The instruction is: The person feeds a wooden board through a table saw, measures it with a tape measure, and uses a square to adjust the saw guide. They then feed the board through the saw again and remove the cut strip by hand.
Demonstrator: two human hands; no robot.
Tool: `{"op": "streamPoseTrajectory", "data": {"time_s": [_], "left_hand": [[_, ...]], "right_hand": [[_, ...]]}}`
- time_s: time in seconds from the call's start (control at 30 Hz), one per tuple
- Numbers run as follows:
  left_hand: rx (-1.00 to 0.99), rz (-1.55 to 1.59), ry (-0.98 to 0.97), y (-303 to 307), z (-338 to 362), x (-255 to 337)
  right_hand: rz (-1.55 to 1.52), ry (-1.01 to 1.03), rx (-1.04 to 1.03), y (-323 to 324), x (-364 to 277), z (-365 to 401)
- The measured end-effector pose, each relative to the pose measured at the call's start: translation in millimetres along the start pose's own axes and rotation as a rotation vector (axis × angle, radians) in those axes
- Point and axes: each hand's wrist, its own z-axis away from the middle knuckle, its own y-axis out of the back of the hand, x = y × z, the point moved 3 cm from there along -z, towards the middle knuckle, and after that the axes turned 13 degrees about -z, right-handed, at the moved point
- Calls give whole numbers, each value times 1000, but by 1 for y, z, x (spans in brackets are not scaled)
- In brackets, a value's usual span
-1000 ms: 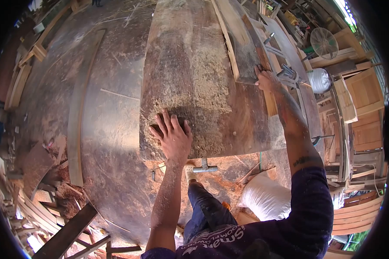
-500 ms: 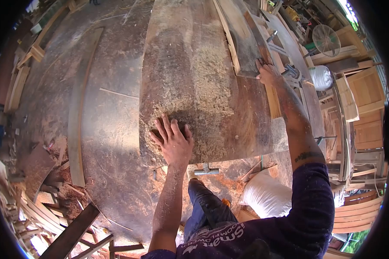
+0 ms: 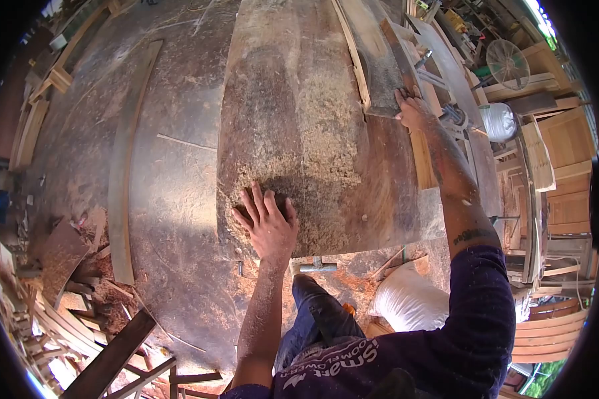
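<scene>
My left hand (image 3: 273, 229) lies flat with spread fingers on a wide wooden panel (image 3: 259, 113), near its front left corner. Pale sawdust (image 3: 329, 143) covers much of the panel and is heaped around my fingertips. Further off to the right, my right hand (image 3: 416, 112) grips the near right corner of a narrower dusty wooden board (image 3: 383, 73), which rests on top of the panel. Its fingers bend over the board's edge, and the underside of the grip is hidden. Beside this hand is a metal clamp (image 3: 454, 116).
A steel clamp bar (image 3: 318, 267) juts from the panel's front edge near my leg. One long plank (image 3: 121, 179) lies at the left, with scrap wood (image 3: 106, 359) at lower left. A white sack (image 3: 409, 299) stands at lower right, and a fan (image 3: 508, 64) at upper right.
The view has shifted slightly, so the panel and boards appear a little to the right. Both hands keep nearly the same places on the wood.
</scene>
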Motion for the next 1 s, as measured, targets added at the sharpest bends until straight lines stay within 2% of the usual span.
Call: {"op": "streamPoseTrajectory", "data": {"time_s": [0.17, 0.23, 0.43, 0.5, 0.57, 0.63, 0.67, 0.73, 0.77, 0.83, 0.87, 0.97, 1.0], "left_hand": [[-15, 4, 11, 3, -1, 1], [-15, 11, 17, 3, -2, 0], [12, 34, 26, 3, -12, -5], [-106, 127, 81, -5, -31, -17], [-52, 79, 118, -10, -75, -28], [116, 67, 226, -10, -131, -36], [118, 60, 241, -18, -158, -38], [71, -24, 308, -39, -198, -44], [69, -34, 326, -44, -207, -43], [-168, 10, 404, -55, -224, -38], [-293, -50, 429, -51, -228, -33], [-260, -45, 424, -47, -230, -31], [-304, 2, 450, -44, -233, -31]], "right_hand": [[125, 65, 47, -2, 5, -10], [-8, 52, 57, -2, 8, -16], [-49, 64, 67, 2, 18, -56], [-12, 89, 51, 14, 19, -75], [30, 114, 29, 22, 22, -93], [11, 113, -6, 27, 28, -116], [11, 129, -4, 37, 26, -124], [-45, 45, -187, 62, 19, -136], [-43, 66, -189, 57, 27, -150], [13, 191, 22, 45, 39, -178], [12, 89, -91, 45, 44, -193], [-100, 17, -152, 49, 55, -228], [-106, 21, -160, 50, 58, -240]]}}
